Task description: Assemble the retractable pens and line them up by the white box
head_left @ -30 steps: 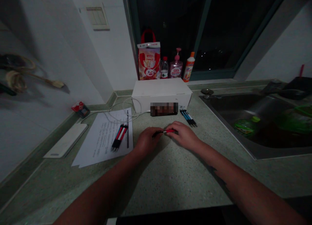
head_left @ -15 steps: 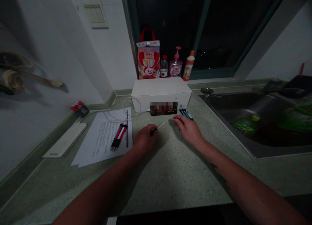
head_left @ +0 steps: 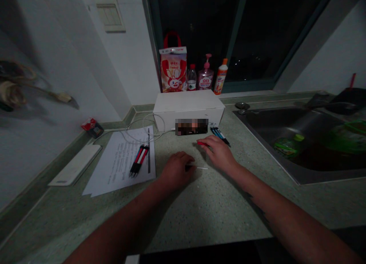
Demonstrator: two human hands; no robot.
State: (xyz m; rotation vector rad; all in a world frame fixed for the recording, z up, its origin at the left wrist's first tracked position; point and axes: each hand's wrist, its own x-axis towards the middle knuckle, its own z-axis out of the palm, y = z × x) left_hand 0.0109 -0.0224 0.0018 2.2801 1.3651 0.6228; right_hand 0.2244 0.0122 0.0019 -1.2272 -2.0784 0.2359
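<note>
My left hand (head_left: 177,169) is low over the green speckled counter (head_left: 200,210), its fingers closed around a dark pen part. A thin white refill (head_left: 202,168) sticks out from it to the right. Between the fingertips of my right hand (head_left: 219,151) is a red pen barrel (head_left: 202,143). Behind the right hand lie several blue, white and black pens (head_left: 219,133). On the printed sheets (head_left: 117,161) at the left rest several red, white and black pens (head_left: 139,160). A phone (head_left: 191,127) leans on the white box (head_left: 187,104).
A white cable (head_left: 134,131) loops over the paper to the phone. At the left is a flat white power bank (head_left: 76,165). Bottles (head_left: 206,79) and a red bag (head_left: 173,71) stand behind the box. A metal sink (head_left: 274,142) borders the counter on the right.
My left hand has moved right and toward me, and the refill has turned from slanting up to nearly level. My right hand has shifted slightly left with the red barrel, now more visible.
</note>
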